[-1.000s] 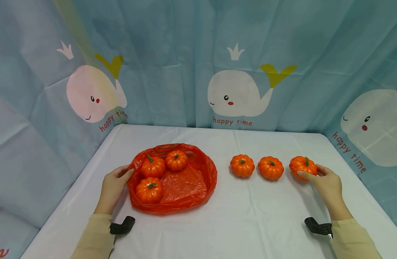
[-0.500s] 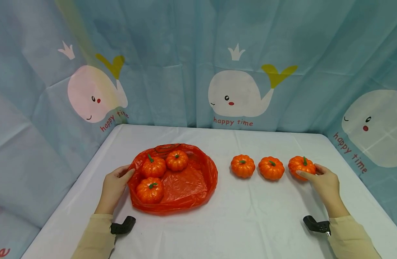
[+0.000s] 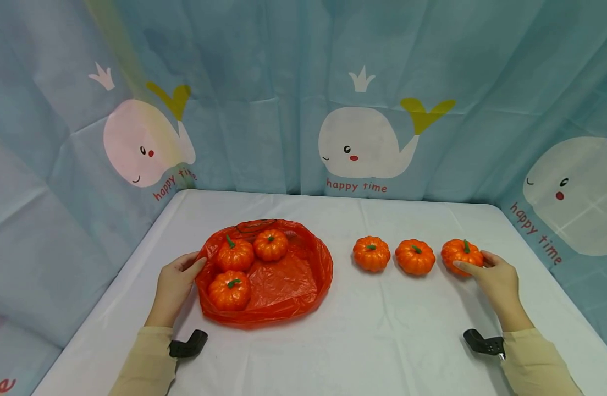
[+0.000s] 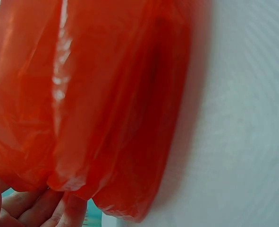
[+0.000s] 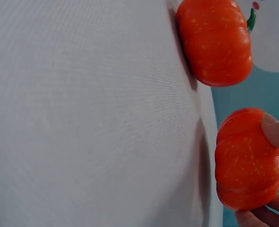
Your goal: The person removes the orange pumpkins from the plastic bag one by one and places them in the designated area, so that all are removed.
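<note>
From where I stand, the left forearm angles in toward one o'clock, its sleeve (image 3: pixel 145 360) cut off at the bottom of the head view, and the left hand (image 3: pixel 172 283) pinches the rim of a red plastic bag (image 3: pixel 283 283) at about nine o'clock. The right forearm reaches toward eleven o'clock, and the right hand (image 3: pixel 501 283) grips an orange pumpkin (image 3: pixel 457 254), thumb on its near side; the pumpkin looks to be just clear of the white-covered bench (image 3: pixel 353 341).

Some of the left fingers are lost behind the plastic, which fills much of the left wrist view, so I can't make out all of that hold. In the right wrist view the right hand runs off the edge, only the thumb and some fingers showing.

The gripped pumpkin sits at ten o'clock from the right hand. At nine o'clock from it stand two loose pumpkins (image 3: pixel 415 257), well apart from the left hand. The bag lies at three o'clock from the left hand, three bagged pumpkins (image 3: pixel 229 291) inside, toward its eight, ten and twelve.
</note>
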`<move>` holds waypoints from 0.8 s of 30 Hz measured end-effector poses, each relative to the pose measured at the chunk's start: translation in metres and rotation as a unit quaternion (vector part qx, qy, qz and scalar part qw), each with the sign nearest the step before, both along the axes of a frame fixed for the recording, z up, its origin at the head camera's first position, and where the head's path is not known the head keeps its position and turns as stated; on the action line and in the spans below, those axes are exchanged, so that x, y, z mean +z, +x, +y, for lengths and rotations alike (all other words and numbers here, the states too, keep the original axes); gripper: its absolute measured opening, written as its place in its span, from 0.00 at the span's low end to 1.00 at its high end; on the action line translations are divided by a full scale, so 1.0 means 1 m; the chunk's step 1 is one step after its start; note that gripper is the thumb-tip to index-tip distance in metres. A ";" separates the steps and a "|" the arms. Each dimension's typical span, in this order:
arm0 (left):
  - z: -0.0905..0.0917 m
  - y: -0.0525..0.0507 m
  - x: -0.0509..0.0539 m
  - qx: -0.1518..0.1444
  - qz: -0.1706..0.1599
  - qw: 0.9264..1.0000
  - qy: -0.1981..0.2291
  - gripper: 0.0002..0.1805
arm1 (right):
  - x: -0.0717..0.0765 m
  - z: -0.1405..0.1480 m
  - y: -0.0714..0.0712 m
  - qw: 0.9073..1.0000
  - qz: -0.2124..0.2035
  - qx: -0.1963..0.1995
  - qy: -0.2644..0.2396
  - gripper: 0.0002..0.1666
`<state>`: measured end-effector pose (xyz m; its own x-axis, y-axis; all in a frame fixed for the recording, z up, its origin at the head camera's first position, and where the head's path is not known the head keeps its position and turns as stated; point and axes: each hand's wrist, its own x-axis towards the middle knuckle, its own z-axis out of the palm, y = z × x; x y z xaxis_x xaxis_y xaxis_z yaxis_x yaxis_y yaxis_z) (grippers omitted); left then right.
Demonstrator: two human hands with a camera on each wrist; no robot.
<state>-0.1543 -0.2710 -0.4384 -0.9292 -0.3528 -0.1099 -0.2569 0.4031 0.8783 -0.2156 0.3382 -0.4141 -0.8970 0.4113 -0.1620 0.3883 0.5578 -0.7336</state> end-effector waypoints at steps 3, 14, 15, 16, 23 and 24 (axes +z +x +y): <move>0.000 0.000 0.000 0.001 0.000 1.000 -0.002 0.33 | 0.000 -0.001 0.000 1.000 -0.002 -0.002 0.000 0.51; 0.000 0.001 0.000 -0.002 0.002 1.000 -0.001 0.34 | -0.002 -0.003 0.000 1.000 0.004 0.000 -0.003 0.50; 0.000 0.001 0.000 -0.002 0.002 1.000 0.000 0.34 | -0.002 -0.003 0.000 1.000 0.003 -0.001 -0.003 0.50; 0.000 0.001 0.000 -0.002 0.001 1.000 0.000 0.34 | -0.002 -0.003 0.000 1.000 0.002 -0.002 -0.003 0.50; 0.000 0.001 0.000 0.001 -0.002 1.000 -0.003 0.34 | -0.002 -0.003 0.000 1.000 -0.004 -0.002 0.001 0.50; 0.000 0.001 0.000 0.001 -0.002 1.000 -0.003 0.34 | -0.002 -0.003 0.000 1.000 -0.003 -0.002 0.000 0.50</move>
